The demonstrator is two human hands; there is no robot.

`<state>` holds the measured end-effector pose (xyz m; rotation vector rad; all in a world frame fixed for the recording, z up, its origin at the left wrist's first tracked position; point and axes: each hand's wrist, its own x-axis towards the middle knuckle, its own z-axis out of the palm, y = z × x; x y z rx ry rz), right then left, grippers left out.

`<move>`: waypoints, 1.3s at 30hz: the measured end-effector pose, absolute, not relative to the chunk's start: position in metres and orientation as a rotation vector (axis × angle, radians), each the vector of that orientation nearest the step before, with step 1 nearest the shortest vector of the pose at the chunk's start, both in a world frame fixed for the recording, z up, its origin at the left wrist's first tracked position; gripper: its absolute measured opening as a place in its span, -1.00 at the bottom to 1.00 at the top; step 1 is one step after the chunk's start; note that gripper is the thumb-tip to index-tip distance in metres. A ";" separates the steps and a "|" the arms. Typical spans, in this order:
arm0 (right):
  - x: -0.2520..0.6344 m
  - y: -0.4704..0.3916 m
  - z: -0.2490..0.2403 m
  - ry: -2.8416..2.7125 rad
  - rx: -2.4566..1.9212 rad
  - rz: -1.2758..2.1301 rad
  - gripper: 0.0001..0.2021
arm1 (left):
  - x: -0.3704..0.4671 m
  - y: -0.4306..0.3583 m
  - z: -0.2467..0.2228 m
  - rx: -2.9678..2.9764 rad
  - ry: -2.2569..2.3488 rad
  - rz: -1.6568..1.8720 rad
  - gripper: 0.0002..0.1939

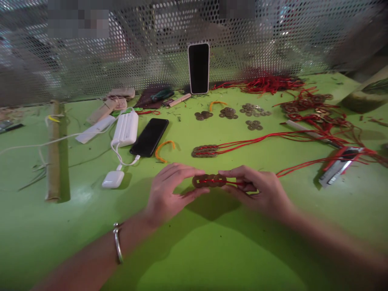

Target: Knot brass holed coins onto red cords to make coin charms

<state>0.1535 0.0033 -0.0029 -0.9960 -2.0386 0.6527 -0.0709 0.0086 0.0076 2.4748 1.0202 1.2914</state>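
A short row of overlapping coins with square holes is held just above the green table, threaded along its middle with red cord. My left hand pinches the row's left end between thumb and fingers. At the other end, my right hand grips the coins and the red cord running out from them. Just beyond my fingers lies a finished-looking strip of strung coins, its red cords stretching to the right. Farther back sit several small piles of loose coins.
A phone leans against the perforated metal screen. To the left are a black phone, a white power bank, an earbud case and a bamboo piece. Rightward lie a utility knife and red cord bundles.
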 end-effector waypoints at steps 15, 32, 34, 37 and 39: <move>0.147 -0.003 -0.002 -2.067 -1.015 0.599 -0.86 | -0.068 0.006 0.007 2.491 0.889 1.260 -0.69; 0.148 -0.002 -0.001 -2.085 -1.036 0.568 -0.85 | -0.069 0.007 0.007 2.478 0.906 1.237 -0.68; 0.148 -0.001 -0.001 -2.089 -1.036 0.568 -0.85 | -0.068 0.008 0.008 2.485 0.896 1.236 -0.67; 0.147 -0.001 -0.001 -2.096 -1.030 0.596 -0.84 | -0.068 0.008 0.008 2.510 0.887 1.230 -0.68; 0.147 -0.001 -0.002 -2.096 -1.018 0.619 -0.84 | -0.068 0.007 0.009 2.510 0.882 1.239 -0.70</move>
